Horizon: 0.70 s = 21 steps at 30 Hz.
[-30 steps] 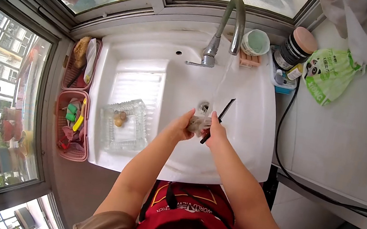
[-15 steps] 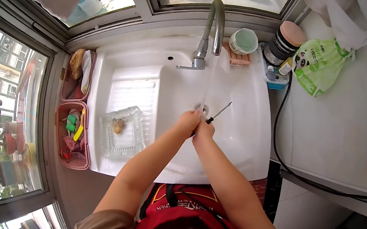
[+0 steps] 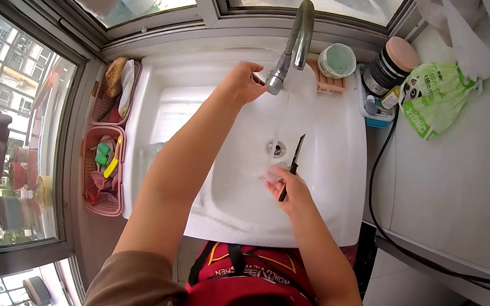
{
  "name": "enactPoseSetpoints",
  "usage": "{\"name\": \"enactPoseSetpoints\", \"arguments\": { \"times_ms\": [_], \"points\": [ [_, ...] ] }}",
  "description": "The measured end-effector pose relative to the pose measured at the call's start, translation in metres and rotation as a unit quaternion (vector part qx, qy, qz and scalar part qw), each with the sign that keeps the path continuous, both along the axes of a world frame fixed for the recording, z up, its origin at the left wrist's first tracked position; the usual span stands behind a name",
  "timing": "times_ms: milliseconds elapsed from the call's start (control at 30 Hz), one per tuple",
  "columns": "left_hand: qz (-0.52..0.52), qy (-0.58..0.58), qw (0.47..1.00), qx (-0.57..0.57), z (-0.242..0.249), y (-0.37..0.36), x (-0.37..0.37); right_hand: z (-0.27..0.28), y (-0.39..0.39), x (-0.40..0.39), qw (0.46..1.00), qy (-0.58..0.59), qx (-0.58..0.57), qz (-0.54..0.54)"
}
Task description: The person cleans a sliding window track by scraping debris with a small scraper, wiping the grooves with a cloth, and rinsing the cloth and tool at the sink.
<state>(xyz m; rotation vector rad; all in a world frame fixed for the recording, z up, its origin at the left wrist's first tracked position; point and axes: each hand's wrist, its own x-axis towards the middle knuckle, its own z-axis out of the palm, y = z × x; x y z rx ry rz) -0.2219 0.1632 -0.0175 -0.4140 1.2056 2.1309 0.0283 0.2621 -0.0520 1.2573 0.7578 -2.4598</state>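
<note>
My left hand (image 3: 245, 84) is at the lever on the left side of the faucet (image 3: 301, 39), its fingers closed round the handle. Over the white sink (image 3: 237, 197), my right hand (image 3: 288, 188) is closed on a slim knife (image 3: 296, 161) with a black handle, its blade pointing away from me. Something pale and translucent (image 3: 276, 172) is also at the fingers of that hand; I cannot make out what it is. A thin stream of water falls from the spout near the drain (image 3: 276, 149). My left forearm hides most of the glass dish.
Two pink baskets (image 3: 88, 149) stand left of the sink. Behind it are a green-lined bowl (image 3: 337, 61) on a pink rack, a dark jar (image 3: 385, 69) and a green bag (image 3: 436, 97). A black cable (image 3: 373, 194) runs down the right side.
My left hand has left my right hand and moved up to the faucet lever. The right hand has shifted slightly right and toward me, and the knife now points more straight ahead.
</note>
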Motion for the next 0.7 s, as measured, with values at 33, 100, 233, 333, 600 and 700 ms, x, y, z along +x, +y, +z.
{"name": "enactPoseSetpoints", "arguments": {
  "times_ms": [33,100,233,333,600,700],
  "points": [
    [-0.002,-0.016,1.0,0.027,0.001,-0.005,0.002,0.008,0.006,0.004,0.999,0.03,0.009,0.018],
    [-0.049,0.044,0.996,-0.057,-0.008,-0.018,0.028,0.016,0.016,0.012,0.996,0.079,0.004,0.036],
    [-0.239,-0.186,0.949,-0.084,-0.059,-0.024,0.151,0.028,0.025,0.014,0.984,0.158,-0.049,0.067],
    [-0.079,-0.223,0.951,0.197,-0.069,-0.012,0.209,0.025,0.022,0.011,0.973,0.138,-0.006,0.185],
    [-0.094,-0.072,0.986,-0.114,-0.094,0.001,0.224,-0.004,0.067,0.006,0.814,0.088,0.405,0.406],
    [-0.131,0.071,0.956,-0.252,-0.108,0.016,0.212,0.003,0.099,0.007,0.835,0.112,0.444,0.304]
  ]
}}
